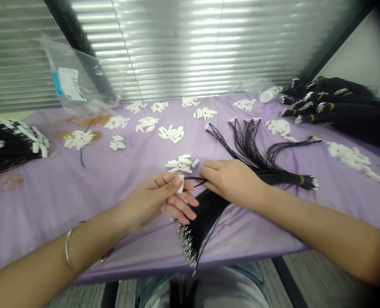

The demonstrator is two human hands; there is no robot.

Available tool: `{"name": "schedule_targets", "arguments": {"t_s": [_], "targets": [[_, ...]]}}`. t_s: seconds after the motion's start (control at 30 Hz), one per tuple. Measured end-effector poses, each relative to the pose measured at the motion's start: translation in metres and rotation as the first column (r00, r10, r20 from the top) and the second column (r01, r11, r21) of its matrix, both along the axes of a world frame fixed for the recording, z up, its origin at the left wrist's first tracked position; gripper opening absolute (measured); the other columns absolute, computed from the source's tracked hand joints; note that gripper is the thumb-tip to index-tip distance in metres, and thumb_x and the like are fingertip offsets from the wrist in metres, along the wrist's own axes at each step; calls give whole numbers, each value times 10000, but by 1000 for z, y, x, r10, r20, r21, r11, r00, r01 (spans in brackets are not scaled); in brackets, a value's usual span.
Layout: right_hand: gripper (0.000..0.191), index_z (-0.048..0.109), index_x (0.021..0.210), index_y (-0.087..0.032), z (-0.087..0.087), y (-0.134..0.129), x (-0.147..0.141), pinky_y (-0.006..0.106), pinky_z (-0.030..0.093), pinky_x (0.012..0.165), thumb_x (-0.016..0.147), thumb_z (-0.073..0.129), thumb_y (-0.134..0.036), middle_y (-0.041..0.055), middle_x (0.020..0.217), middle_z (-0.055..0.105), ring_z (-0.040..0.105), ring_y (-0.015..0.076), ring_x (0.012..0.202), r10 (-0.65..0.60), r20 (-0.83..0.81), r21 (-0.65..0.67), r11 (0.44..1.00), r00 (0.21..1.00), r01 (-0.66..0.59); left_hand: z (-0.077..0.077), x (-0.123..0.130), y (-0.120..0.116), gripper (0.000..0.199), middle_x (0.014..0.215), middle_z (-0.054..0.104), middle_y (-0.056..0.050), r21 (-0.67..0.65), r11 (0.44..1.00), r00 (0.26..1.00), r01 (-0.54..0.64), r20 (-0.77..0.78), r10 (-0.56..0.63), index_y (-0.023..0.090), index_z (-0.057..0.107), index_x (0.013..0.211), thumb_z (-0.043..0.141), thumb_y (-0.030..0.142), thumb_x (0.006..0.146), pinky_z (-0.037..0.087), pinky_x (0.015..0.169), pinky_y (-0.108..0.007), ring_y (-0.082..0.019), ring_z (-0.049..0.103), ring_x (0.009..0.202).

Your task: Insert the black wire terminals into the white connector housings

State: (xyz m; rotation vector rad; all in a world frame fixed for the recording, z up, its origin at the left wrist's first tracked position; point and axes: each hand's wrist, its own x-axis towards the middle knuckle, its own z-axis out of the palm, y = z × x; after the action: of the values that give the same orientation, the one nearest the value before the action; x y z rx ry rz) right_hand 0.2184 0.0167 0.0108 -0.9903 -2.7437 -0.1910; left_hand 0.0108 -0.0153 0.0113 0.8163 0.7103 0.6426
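Note:
Between the thumb and forefinger of my left hand [172, 194] is a small white plastic connector housing [181, 184], its other fingers spread. My right hand [230, 179] pinches thin black wires [194, 179] that reach to the housing; its fingertips are partly hidden. Whether a wire end sits inside the housing I cannot tell. Below both hands a fanned bundle of black wires [206, 214] lies with silvery metal terminals [186, 241] towards the table's front edge. Just beyond my hands is a small pile of loose white housings [182, 163].
Several piles of white housings [171, 133] dot the purple tablecloth [138, 171]. Wires with white housings fitted [247, 132] lie behind my right hand. Thick black wire bundles [347, 111] are at the right, more [7, 145] at the left. A plastic bag [84, 81] stands by the blinds.

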Motion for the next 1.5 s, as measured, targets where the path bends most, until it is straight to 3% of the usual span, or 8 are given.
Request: {"name": "schedule_targets", "arguments": {"t_s": [0.17, 0.27, 0.37, 0.5, 0.63, 0.83, 1.07, 1.5], "targets": [[246, 632, 869, -140, -1, 2, 7, 251, 339, 534, 892, 468, -322, 27, 681, 547, 498, 123, 599, 70, -161, 160, 986, 985, -44, 0, 3, 8, 304, 708, 673, -76, -82, 982, 980, -172, 90, 179, 76, 629, 768, 497, 327, 878, 557, 588, -201, -142, 670, 626], [257, 607, 1004, -111, 4, -3, 9, 256, 403, 631, 864, 527, -310, 50, 732, 569, 503, 137, 673, 233, -259, 228, 958, 937, -175, -3, 4, 14, 72, 750, 683, -62, -4, 972, 971, -236, 26, 236, 87, 617, 813, 573, 144, 818, 554, 647, -199, -125, 667, 650], [118, 620, 899, -148, 7, -10, 5, 275, 413, 682, 857, 530, -211, 49, 739, 579, 491, 141, 702, 375, -247, 225, 919, 893, -324, -8, 3, 17, 312, 813, 697, -43, 112, 948, 952, -297, -38, 302, 126, 557, 1004, 650, 33, 721, 550, 735, -246, -129, 671, 711], [165, 632, 861, -143, -2, -10, -3, 312, 430, 735, 876, 490, -225, 72, 827, 588, 522, 163, 777, 292, -132, -91, 948, 947, -305, -12, 1, 18, 406, 911, 705, -51, 210, 921, 921, -329, -144, 362, 147, 527, 1064, 702, 95, 701, 539, 743, -224, -110, 668, 736], [98, 619, 883, -133, -8, -1, -7, 251, 431, 737, 835, 553, -189, 51, 870, 582, 539, 122, 783, 175, -231, -526, 805, 957, -274, -12, -2, 18, 302, 978, 694, -66, 320, 907, 915, -276, -201, 349, 117, 616, 982, 714, 191, 706, 528, 774, -213, -116, 663, 781], [43, 602, 797, -149, -4, -1, -6, 243, 410, 754, 799, 566, -126, 36, 866, 535, 507, 116, 790, 125, -219, -676, 696, 968, -242, -13, -5, 19, 294, 875, 708, -19, 367, 887, 906, -279, -206, 371, 162, 676, 966, 732, 221, 683, 525, 786, -220, -119, 657, 777], [82, 512, 852, -149, 0, -9, -5, 232, 393, 683, 885, 444, -182, 15, 808, 565, 501, 107, 730, 2, -293, -608, 772, 956, -188, -10, -6, 18, 417, 903, 713, -55, 340, 905, 893, -256, -276, 356, 148, 628, 1084, 731, 225, 687, 535, 760, -242, -148, 660, 822], [79, 635, 764, -121, 2, -11, -6, 195, 423, 616, 775, 558, -112, 9, 723, 633, 555, 79, 649, -132, -568, -515, 827, 812, -226, -6, -4, 16, 244, 897, 720, -46, 172, 956, 933, -237, -234, 274, 149, 675, 928, 728, 161, 690, 546, 778, -233, -152, 676, 828]]}}
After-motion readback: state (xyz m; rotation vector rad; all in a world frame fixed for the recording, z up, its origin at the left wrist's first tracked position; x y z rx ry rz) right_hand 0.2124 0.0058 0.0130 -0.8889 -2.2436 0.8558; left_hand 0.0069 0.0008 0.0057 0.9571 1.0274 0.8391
